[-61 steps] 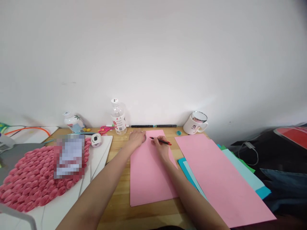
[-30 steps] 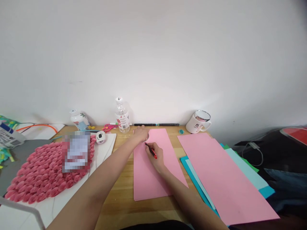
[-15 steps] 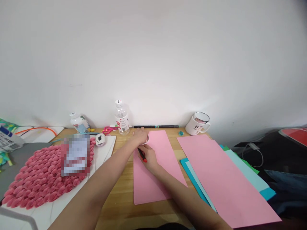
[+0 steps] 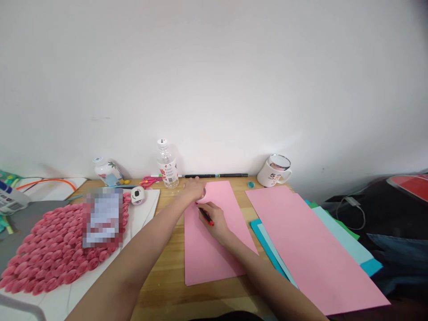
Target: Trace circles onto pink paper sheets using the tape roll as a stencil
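A sheet of pink paper [image 4: 217, 258] lies in front of me on the wooden table, and its near edge shows more than one layer. My left hand [image 4: 194, 190] is at its far left corner, fingers curled down over a small round-edged object mostly hidden beneath the palm. In my right hand [image 4: 216, 219] is a black marker pen [image 4: 206, 216] with a red end, gripped between thumb and fingers. Its tip points toward the paper beside my left hand; whether it touches cannot be made out.
To the right are a larger pink sheet [image 4: 310, 249] over blue and green sheets and a white mug [image 4: 272, 174]. Along the wall are a clear bottle [image 4: 167, 167], pink scissors [image 4: 149, 181] and a black pen [image 4: 230, 175]. Pink paper rosettes [image 4: 56, 249] cover the left side.
My right hand has moved slightly right with the marker pen, whose tip now shows by my left hand. My left hand stays on the round-edged object, now more covered. The view has shifted a little.
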A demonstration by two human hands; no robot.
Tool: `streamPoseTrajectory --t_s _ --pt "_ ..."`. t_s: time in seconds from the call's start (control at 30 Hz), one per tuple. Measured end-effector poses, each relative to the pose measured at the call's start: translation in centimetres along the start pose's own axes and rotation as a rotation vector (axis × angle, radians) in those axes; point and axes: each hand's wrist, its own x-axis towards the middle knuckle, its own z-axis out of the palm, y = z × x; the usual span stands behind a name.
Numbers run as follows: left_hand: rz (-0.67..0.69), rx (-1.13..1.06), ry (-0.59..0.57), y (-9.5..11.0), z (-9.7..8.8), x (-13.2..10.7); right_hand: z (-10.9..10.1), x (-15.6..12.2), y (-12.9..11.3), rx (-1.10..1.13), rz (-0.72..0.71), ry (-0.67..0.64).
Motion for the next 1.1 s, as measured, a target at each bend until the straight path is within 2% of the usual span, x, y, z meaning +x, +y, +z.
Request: streamPoseTrajectory --t_s 0.4,0.47,0.6,0.7,0.97,1.1 --pt "0.001 0.016 -0.008 0.0 0.0 0.0 -2.1 0.2 1.3 0.055 0.091 0.073" --pt "0.001 0.016 -0.004 0.0 -0.1 -0.1 -2.3 0.3 1.3 0.135 0.157 0.101" --pt "-0.002 0.013 0.0 0.1 -0.1 -0.1 -2.3 0.3 0.9 0.389 0.417 0.229" --pt "0.002 0.011 0.002 0.1 -0.1 -0.1 -2.2 0.5 0.5 0.488 0.507 0.299" --pt "0.006 0.023 0.0 0.0 0.0 0.0 -2.1 1.5 0.0 0.507 0.554 0.282" --pt "0.002 0.031 0.002 0.0 0.2 0.2 -2.0 1.3 0.1 0.462 0.509 0.266"
